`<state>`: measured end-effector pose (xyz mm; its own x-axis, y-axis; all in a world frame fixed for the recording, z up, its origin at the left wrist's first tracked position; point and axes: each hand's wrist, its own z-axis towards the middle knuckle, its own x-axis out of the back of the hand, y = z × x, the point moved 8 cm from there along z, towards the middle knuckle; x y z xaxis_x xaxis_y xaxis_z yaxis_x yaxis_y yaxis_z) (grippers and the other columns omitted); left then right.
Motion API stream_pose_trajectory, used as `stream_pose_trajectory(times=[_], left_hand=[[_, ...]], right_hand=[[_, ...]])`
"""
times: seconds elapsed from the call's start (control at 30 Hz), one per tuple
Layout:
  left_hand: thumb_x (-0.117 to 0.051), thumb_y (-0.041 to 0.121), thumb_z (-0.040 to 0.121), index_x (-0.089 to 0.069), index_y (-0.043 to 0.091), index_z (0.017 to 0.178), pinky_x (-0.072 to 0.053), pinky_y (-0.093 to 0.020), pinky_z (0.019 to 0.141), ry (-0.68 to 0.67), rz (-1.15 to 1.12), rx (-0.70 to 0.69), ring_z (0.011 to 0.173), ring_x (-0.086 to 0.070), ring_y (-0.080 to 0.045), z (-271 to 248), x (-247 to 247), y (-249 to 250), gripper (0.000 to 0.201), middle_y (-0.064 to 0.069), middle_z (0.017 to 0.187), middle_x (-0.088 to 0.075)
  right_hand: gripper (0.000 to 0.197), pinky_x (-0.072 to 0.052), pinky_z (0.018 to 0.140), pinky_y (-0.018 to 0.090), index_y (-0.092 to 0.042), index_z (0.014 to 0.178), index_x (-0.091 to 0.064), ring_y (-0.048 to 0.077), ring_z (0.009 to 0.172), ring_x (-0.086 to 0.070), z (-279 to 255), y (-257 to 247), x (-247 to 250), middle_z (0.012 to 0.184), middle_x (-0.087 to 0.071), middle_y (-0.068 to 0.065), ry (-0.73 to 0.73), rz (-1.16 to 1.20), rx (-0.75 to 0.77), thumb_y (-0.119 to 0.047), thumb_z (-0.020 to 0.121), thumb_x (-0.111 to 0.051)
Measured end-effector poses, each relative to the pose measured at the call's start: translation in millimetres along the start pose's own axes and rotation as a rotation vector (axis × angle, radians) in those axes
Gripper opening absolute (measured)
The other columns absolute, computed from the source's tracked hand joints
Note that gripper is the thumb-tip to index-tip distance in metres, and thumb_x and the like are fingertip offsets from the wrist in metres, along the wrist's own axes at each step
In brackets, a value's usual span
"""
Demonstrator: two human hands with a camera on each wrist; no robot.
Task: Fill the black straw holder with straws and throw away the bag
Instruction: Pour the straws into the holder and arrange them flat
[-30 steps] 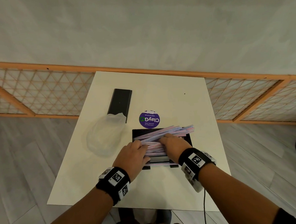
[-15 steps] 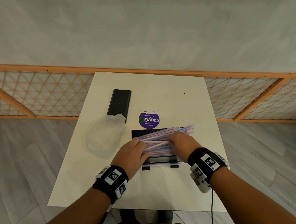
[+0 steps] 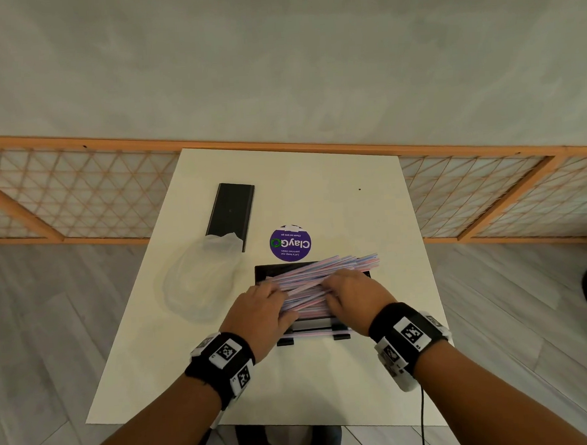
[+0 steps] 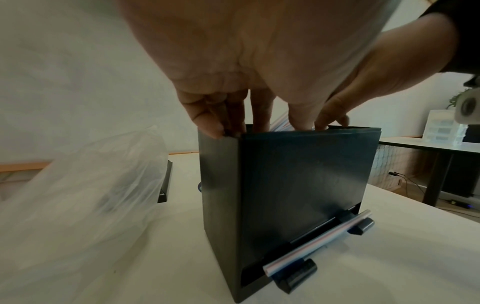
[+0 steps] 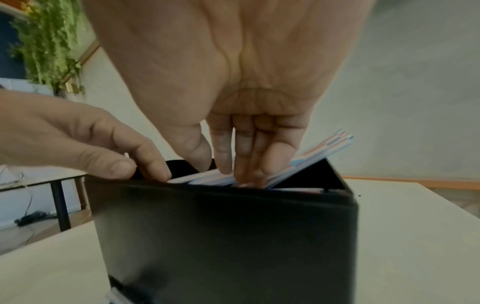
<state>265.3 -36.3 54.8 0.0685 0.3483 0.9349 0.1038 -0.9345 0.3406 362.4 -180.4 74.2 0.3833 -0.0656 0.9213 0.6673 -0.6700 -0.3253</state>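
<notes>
The black straw holder (image 3: 263,272) stands open-topped on the white table (image 3: 317,187). A bundle of pink and blue striped straws (image 3: 325,270) lies slanted in its top, the right end poking up over the rim (image 5: 322,150). My left hand (image 3: 275,296) presses the bundle's left end with its fingers (image 4: 213,117) reaching down inside the rim. With straight fingers (image 5: 249,158), my right hand (image 3: 331,288) pushes down on the middle of the straws. One straw (image 4: 317,240) lies in the holder's front tray. The clear plastic bag (image 3: 200,281) lies empty to the left.
The holder's black lid (image 3: 232,208) lies flat at the back left, partly under the bag. A round purple sticker (image 3: 290,243) sits just behind the holder. A wooden lattice rail (image 3: 80,199) runs behind the table, with grey floor on both sides.
My right hand slid right along the straws, then back a little. The left hand stayed at the left end. The bundle remains slanted with its right end raised.
</notes>
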Motion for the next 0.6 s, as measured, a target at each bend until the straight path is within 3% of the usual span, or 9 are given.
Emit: stream_pose_trajectory(times=[0.13,0.23,0.37,0.5,0.6], left_hand=[[-0.039,0.058,0.096,-0.064,0.028,0.112,-0.042,-0.032,0.080,-0.068,0.053,-0.013,0.098,-0.059,-0.017,4.0,-5.8,-0.6,0.042,0.009,0.110,-0.063],[-0.026,0.069,0.089,-0.065,0.030,0.102,-0.039,-0.032,0.078,-0.119,0.078,-0.029,0.095,-0.059,-0.014,5.3,-8.8,-2.0,0.057,0.012,0.105,-0.065],[-0.016,0.070,0.085,-0.064,0.033,0.108,-0.039,-0.035,0.080,-0.152,0.112,-0.051,0.099,-0.058,-0.014,5.7,-12.6,-0.5,0.064,0.015,0.110,-0.067],[-0.021,0.067,0.088,-0.061,0.038,0.116,-0.034,-0.035,0.082,-0.169,0.108,-0.047,0.105,-0.056,-0.014,6.0,-12.3,1.7,0.057,0.017,0.117,-0.065],[-0.022,0.069,0.085,-0.058,0.038,0.123,-0.037,-0.035,0.088,-0.162,0.053,-0.030,0.110,-0.054,-0.015,3.7,-13.3,-0.9,0.061,0.017,0.123,-0.061]], right_hand=[[0.034,-0.049,0.095,0.039,-0.018,0.113,-0.067,0.027,0.107,-0.061,1.8,-1.0,-16.1,0.112,-0.068,0.004,-0.134,-0.074,0.027,-0.031,0.093,-0.043],[0.027,-0.049,0.083,0.033,-0.018,0.107,-0.067,0.025,0.100,-0.064,4.9,-7.6,-3.0,0.107,-0.071,0.003,-0.116,-0.065,0.042,-0.029,0.097,-0.044],[0.027,-0.052,0.085,0.037,-0.018,0.114,-0.065,0.024,0.102,-0.063,9.5,-22.7,6.7,0.111,-0.069,0.004,-0.049,-0.015,0.107,-0.026,0.096,-0.047],[0.028,-0.054,0.085,0.040,-0.016,0.109,-0.064,0.030,0.100,-0.065,14.9,-23.0,-24.6,0.108,-0.069,0.008,-0.244,-0.073,0.058,-0.030,0.099,-0.042],[0.032,-0.055,0.086,0.041,-0.013,0.110,-0.062,0.032,0.098,-0.066,17.5,-13.5,-37.8,0.109,-0.069,0.011,-0.286,-0.068,-0.009,-0.033,0.102,-0.038]])
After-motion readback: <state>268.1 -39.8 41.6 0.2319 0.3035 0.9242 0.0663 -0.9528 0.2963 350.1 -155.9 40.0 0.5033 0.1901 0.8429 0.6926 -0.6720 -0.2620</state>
